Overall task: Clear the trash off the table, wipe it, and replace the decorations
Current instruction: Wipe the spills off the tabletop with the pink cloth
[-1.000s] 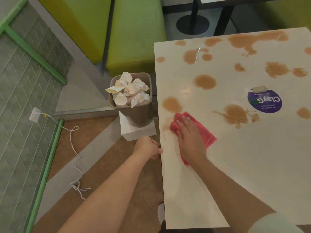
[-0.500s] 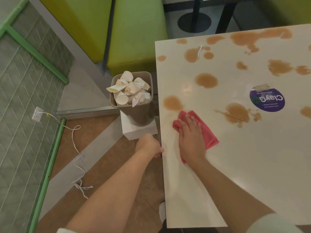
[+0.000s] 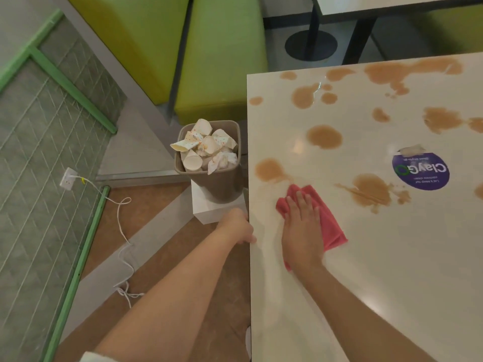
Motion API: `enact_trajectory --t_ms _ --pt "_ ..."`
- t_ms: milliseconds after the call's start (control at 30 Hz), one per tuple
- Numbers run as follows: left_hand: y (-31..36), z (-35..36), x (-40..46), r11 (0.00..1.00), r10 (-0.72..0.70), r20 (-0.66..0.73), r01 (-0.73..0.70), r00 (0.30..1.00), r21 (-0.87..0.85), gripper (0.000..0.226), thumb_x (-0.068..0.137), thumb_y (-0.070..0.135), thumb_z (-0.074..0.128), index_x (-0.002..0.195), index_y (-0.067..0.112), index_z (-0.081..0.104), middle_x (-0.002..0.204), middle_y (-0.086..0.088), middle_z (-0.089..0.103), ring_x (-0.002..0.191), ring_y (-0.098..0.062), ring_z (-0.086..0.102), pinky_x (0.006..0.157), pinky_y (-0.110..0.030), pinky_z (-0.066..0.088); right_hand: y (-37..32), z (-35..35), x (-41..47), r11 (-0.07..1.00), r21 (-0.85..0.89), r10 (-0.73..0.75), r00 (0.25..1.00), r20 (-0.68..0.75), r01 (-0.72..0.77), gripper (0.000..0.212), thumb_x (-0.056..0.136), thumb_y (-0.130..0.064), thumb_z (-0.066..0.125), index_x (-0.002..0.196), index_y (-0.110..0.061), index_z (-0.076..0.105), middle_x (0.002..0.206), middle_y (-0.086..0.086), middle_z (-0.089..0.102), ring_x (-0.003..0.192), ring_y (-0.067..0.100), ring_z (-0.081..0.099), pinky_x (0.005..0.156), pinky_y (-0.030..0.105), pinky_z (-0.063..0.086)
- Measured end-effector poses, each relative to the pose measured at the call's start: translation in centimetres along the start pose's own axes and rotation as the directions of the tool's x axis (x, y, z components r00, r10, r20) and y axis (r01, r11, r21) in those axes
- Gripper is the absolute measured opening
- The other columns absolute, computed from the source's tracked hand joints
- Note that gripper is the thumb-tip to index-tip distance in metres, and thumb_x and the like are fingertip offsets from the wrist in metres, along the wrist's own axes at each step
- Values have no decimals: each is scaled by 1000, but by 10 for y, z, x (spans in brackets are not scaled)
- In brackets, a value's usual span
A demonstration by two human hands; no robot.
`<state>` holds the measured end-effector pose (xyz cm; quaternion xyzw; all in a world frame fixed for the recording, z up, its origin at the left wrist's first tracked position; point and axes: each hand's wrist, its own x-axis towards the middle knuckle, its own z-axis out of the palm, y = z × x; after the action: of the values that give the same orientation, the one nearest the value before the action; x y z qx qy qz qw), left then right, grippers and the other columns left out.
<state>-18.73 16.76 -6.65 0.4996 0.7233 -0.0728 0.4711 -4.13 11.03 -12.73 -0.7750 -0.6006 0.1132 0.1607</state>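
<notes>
The right hand (image 3: pixel 302 231), spread flat on the red cloth (image 3: pixel 326 220), has slid toward twelve o'clock, reaching a brown spill (image 3: pixel 269 170); the left hand (image 3: pixel 236 227) still grips the counter (image 3: pixel 392 270) edge. Wiping has barely begun.

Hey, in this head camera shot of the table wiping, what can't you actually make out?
- Left hand fingers: curled under the table edge, hidden.
- Red cloth: middle covered by the right hand.
- Purple sticker: small print too tiny and upside down.
- Table's right side: cut off by the frame.
- Bin depth: buried under paper cups.
</notes>
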Motion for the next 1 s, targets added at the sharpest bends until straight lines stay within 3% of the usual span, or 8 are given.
enact_trajectory --t_ms 100,167,333,433,600,733,900,1000 --pt "10 1 7 895 -63 33 71 997 -441 28 86 -6 52 97 15 67 96 -12 69 97 -33 66 88 -44 56 -15 8 -25 984 67 -171 980 97 165 50 99 -20 27 146 -20 43 159 1 30 149 20 18 123 39 9" --pt "12 4 31 829 -116 -25 83 993 -553 37 86 0 44 106 14 72 103 -16 70 101 -38 65 94 -48 53 -15 6 -9 952 95 -302 939 163 290 48 103 -20 28 149 -26 39 160 -4 26 150 15 13 123 37 7" --pt "31 -2 26 969 -51 -195 1 980 -247 35 87 10 44 113 16 68 116 -6 67 102 -31 62 82 -33 52 19 -8 47 977 73 -211 969 132 203 45 104 -23 27 147 -23 41 159 -3 28 150 16 14 121 31 -2" --pt "31 -6 21 994 32 -227 -55 973 -95 29 87 8 45 99 16 71 101 -7 69 92 -29 63 80 -34 53 17 -12 24 990 77 -127 988 84 120 58 98 -29 13 148 -21 42 159 -2 28 150 16 14 123 35 4" --pt "21 -5 41 963 -14 -178 -34 984 -268 38 81 3 44 77 25 74 91 -9 72 88 -31 68 82 -44 58 -10 3 19 949 127 -308 937 163 289 47 104 -24 26 150 -24 37 160 -2 25 150 16 12 122 35 4" --pt "25 -21 44 901 -66 -92 20 994 -434 23 94 2 48 106 2 68 103 -17 69 87 -29 69 72 -35 59 -21 10 69 927 133 -372 908 193 351 47 106 -26 29 153 -23 31 162 -1 19 151 16 6 122 33 -2" --pt "48 -36 43 816 -126 -27 88 992 -572 39 96 -9 34 116 11 60 98 -12 64 77 -26 65 51 -31 54 3 4 102 994 33 -102 992 70 100 46 106 -21 29 152 -19 32 163 0 18 151 17 7 122 32 -4" --pt "49 -37 56 837 -76 -36 44 996 -545 45 94 -10 31 125 6 60 107 -11 62 88 -33 66 72 -39 59 -3 6 64 1000 12 1 1000 -10 -1 46 103 -15 38 149 -14 39 160 5 27 150 20 17 123 35 4"
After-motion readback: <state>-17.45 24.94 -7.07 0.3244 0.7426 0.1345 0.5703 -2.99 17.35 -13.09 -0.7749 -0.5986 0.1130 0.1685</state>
